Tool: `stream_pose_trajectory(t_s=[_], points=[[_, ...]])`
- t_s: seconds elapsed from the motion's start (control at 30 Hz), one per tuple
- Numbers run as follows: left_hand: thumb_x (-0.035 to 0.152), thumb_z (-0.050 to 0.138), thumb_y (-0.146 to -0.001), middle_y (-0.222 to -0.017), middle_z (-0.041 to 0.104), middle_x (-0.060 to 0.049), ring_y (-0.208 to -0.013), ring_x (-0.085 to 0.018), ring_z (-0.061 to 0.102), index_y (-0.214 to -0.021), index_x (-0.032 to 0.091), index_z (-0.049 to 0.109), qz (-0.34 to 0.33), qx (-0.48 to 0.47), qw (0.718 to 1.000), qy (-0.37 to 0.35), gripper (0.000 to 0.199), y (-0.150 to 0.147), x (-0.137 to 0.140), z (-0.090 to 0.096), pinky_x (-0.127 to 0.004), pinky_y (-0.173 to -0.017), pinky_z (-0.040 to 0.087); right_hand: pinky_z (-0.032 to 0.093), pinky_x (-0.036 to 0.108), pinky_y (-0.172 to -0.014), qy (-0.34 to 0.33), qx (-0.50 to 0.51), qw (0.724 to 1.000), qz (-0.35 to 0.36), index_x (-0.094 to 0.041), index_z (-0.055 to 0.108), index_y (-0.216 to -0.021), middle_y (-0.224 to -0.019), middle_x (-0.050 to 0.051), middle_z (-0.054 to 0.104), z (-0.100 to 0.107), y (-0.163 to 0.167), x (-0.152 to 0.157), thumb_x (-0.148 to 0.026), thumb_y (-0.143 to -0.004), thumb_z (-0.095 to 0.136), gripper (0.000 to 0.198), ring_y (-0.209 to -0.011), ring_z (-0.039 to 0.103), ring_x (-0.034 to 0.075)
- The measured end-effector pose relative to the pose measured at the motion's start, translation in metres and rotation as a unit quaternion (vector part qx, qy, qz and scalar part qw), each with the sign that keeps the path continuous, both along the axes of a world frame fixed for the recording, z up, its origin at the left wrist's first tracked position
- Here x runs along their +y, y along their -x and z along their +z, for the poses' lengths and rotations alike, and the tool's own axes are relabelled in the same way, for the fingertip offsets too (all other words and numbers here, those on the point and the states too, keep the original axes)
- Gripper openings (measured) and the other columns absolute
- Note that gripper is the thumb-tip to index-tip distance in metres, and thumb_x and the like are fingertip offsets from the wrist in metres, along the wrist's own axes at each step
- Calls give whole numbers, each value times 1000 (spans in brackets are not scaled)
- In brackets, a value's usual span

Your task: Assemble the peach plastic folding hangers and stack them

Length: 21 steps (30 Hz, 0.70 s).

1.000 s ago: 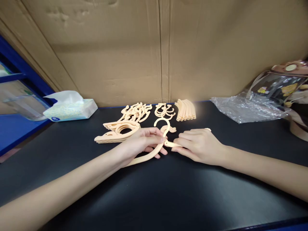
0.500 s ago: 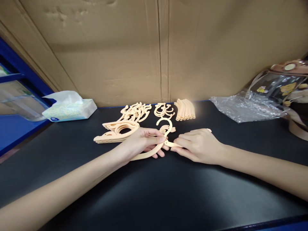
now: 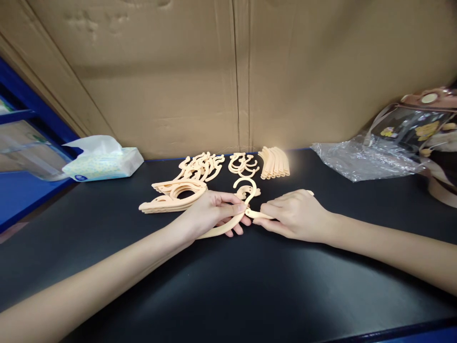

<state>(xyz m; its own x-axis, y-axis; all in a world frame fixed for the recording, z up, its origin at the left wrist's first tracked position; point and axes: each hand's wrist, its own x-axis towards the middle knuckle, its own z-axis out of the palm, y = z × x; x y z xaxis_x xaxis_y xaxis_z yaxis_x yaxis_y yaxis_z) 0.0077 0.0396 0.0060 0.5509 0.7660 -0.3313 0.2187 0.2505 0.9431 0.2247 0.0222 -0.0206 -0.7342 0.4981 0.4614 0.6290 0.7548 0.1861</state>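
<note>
A peach plastic clothes hanger [image 3: 222, 230] is held between my two hands above the black table. My left hand [image 3: 210, 213] pinches it near the joint below its hook [image 3: 253, 190], with the thumb on top and the other fingers underneath. The hanger's curved left arm passes below that hand. My right hand [image 3: 295, 214] is closed round the right arm [image 3: 257, 215], whose far tip shows beyond the knuckles. Behind my left hand lies a stack of hanger frames [image 3: 162, 205]. Some small peach pieces [image 3: 246, 191] lie behind the hook, partly hidden by it.
Along the back of the table [image 3: 221, 286] lie a heap of curved arms [image 3: 202, 166], loose hooks [image 3: 243, 164] and a row of tubes [image 3: 274, 163]. A tissue pack [image 3: 103, 162] stands at left. Crumpled clear plastic [image 3: 364, 159] and a transparent bag [image 3: 410, 124] are at right.
My hands and the hanger have shifted very slightly to the right, and the hook sits a touch lower. Both grips look the same.
</note>
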Motion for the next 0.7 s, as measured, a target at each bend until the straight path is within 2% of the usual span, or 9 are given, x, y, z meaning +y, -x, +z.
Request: stream_pose_trajectory(t_s=[0.3, 0.53, 0.63, 0.7], points=[[34, 66, -79, -76, 71, -6, -55, -11, 62, -85, 11, 65, -13, 29, 999, -29, 24, -2, 0, 0, -22, -54, 50, 14, 27, -46, 39, 26, 999, 3, -16, 57, -65, -51, -3, 53, -1, -1, 3, -36, -97, 40, 41, -43, 41, 8], [40, 50, -89, -62, 57, 2, -46, -7, 49, -74, 15, 54, -57, 113, 976, -177, 29, -4, -8, -4, -18, -43, 41, 26, 26, -53, 84, 60, 995, 4, -17, 54, -63, -56, -2, 55, 1, 1, 5, -38, -94, 47, 38, -49, 45, 10], [44, 51, -89, -59, 51, 5, -46, -7, 45, -74, 17, 51, -73, 135, 967, -205, 31, -4, -11, -4, -17, -44, 37, 31, 26, -56, 93, 93, 991, 12, -17, 52, -65, -57, -2, 54, 2, 1, 5, -41, -93, 48, 37, -51, 44, 10], [47, 50, -90, -58, 49, 5, -46, -7, 42, -75, 18, 49, -83, 141, 963, -213, 33, -3, -12, -4, -18, -44, 34, 32, 26, -57, 94, 118, 988, 21, -18, 51, -68, -59, -2, 53, 2, 1, 4, -36, -92, 49, 31, -53, 44, 10]])
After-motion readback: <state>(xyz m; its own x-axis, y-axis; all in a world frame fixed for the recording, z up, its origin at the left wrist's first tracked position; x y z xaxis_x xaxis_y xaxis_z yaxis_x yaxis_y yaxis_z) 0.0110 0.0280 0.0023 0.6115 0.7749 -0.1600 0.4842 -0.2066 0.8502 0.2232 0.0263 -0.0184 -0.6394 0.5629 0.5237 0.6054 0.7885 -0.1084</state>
